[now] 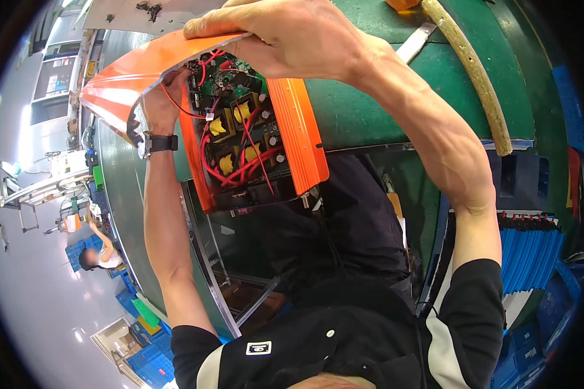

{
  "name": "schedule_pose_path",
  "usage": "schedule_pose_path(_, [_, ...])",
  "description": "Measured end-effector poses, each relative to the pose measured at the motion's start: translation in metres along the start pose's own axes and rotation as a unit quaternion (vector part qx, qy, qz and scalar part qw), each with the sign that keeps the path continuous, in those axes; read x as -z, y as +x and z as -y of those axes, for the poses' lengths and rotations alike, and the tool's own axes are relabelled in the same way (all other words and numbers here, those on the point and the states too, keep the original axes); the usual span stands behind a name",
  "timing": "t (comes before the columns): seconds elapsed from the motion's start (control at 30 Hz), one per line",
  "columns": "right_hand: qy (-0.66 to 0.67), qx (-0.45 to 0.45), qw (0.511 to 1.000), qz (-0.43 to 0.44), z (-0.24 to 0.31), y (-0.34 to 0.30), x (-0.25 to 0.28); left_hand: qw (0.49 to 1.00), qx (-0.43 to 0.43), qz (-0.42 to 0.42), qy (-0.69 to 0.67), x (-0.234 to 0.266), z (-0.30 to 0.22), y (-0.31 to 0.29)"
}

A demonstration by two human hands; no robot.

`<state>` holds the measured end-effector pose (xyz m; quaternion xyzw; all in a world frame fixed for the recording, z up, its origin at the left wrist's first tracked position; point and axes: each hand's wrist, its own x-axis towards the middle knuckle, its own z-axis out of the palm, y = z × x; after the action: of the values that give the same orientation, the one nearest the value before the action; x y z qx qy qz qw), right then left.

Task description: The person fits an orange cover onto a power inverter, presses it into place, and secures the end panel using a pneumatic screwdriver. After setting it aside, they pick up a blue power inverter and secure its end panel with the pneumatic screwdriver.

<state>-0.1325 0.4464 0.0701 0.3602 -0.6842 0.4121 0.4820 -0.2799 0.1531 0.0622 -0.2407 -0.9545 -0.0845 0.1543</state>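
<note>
An orange metal casing (298, 129) stands before me at the table edge with its inside exposed. Inside are a green circuit board, yellow-wrapped transformers (219, 126), capacitors and red wires (230, 170). My right hand (292, 39) reaches across the top, its fingers closed on the edge of a bent orange metal cover (133, 68) tilted up on the left. Under that cover, beside the casing's left wall, is my left hand (163, 104), with a dark watch band at the wrist. Its fingers are mostly hidden by the cover and wires.
The green tabletop (363, 117) carries a long rough yellowish rod (474, 71) and a flat pale metal strip (416, 43). Blue parts (532, 253) are stacked at the right. Far left, another person (97, 257) works near blue bins.
</note>
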Motion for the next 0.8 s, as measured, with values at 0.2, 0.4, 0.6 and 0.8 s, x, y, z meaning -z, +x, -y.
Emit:
schedule_pose_path(0.2, [0.011, -0.032, 0.999, 0.038, 0.001, 0.004, -0.004, 0.998, -0.055, -0.007, 0.004, 0.006, 0.011, 0.004])
schedule_pose_path(0.4, [0.022, -0.045, 0.998, 0.032, -0.002, 0.002, -0.004, 0.992, -0.116, -0.029, 0.037, 0.007, 0.007, 0.003])
schedule_pose_path(0.6, [0.014, -0.021, 1.000, 0.018, -0.001, 0.001, -0.001, 0.989, -0.139, 0.043, -0.033, 0.001, 0.003, 0.004])
schedule_pose_path(0.8, [0.032, -0.021, 0.999, 0.013, 0.009, 0.010, -0.002, 0.985, -0.148, 0.090, 0.002, 0.002, 0.010, 0.010])
